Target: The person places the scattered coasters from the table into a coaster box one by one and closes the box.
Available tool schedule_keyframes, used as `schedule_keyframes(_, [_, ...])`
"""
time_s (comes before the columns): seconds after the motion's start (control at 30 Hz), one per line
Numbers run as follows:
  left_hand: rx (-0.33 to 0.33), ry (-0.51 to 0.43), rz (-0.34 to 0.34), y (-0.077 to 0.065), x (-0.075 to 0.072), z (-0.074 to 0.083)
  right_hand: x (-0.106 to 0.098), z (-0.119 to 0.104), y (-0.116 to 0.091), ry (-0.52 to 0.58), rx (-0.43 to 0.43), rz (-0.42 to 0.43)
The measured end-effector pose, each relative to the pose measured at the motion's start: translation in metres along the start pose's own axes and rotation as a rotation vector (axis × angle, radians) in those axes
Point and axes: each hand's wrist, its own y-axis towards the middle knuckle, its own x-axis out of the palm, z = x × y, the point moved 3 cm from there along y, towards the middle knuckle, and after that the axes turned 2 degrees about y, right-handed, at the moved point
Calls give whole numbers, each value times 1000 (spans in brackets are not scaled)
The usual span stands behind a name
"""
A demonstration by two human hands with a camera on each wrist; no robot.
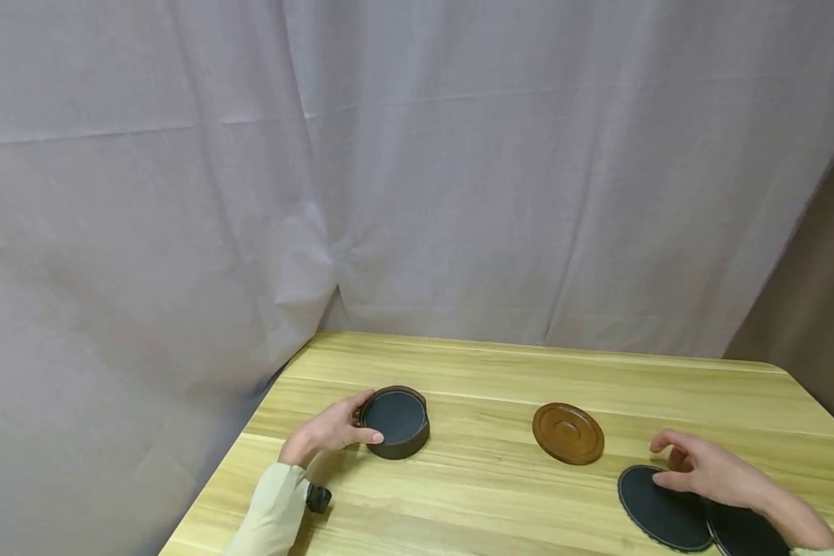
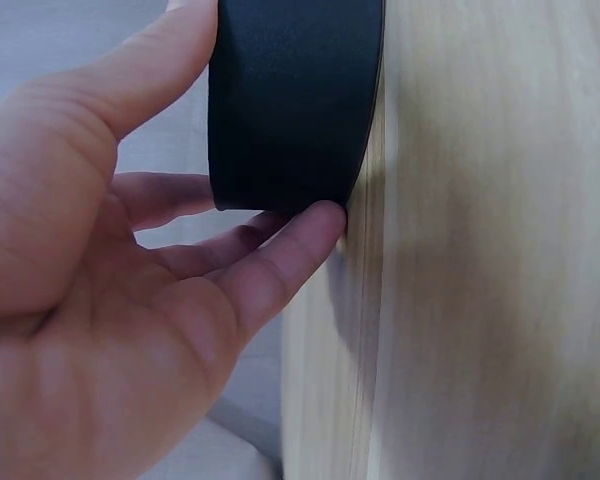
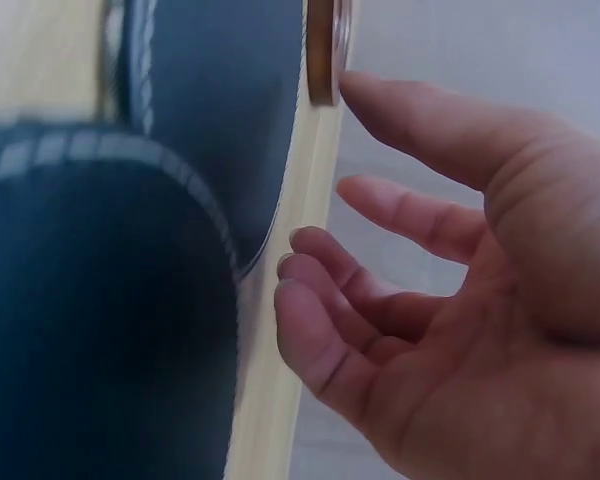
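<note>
My left hand [image 1: 333,425] grips the left side of a round, dark coaster holder [image 1: 405,448], thumb along the near side and fingers round the back. A black round coaster [image 1: 394,417] lies in its top. In the left wrist view the holder's smooth black side wall [image 2: 290,110] stands between thumb and fingers. Over at the right, my right hand [image 1: 719,467] hovers above a black, stitched-edge round mat [image 1: 660,506], its fingers loosely bent and holding nothing. Beside that mat lies a second black round mat [image 1: 747,533], partly hidden under the wrist.
A brown round wooden disc [image 1: 567,434] with a ringed centre lies on the table between the hands. The light wood table [image 1: 459,494] ends at a grey curtain [image 1: 459,193] at the back and left. Brown cloth [image 1: 813,309] hangs at the right.
</note>
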Motion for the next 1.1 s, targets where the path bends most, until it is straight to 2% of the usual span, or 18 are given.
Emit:
schedule_keyframes(0.2, [-2, -15, 7, 2, 0, 1, 0, 6, -2, 34, 2, -71])
schedule_keyframes(0.4, [3, 6, 9, 3, -3, 3, 3, 7, 0, -3, 67, -67])
schedule_keyframes(0.7, [-7, 7, 6, 1, -1, 0, 8, 8, 0, 31, 45, -62])
schedule_keyframes(0.77, [-6, 3, 6, 1, 0, 0, 9, 8, -1, 53, 22, -65])
schedule_keyframes(0.9, [-6, 3, 4, 2, 1, -1, 10, 6, 1, 90, -95, -44])
schedule_keyframes(1.0, [-5, 2, 6, 3, 1, -1, 9, 0, 2, 65, -186, 22])
schedule_keyframes(1.1, [-2, -4, 8, 4, 1, -1, 8, -7, 3, 27, -207, 105])
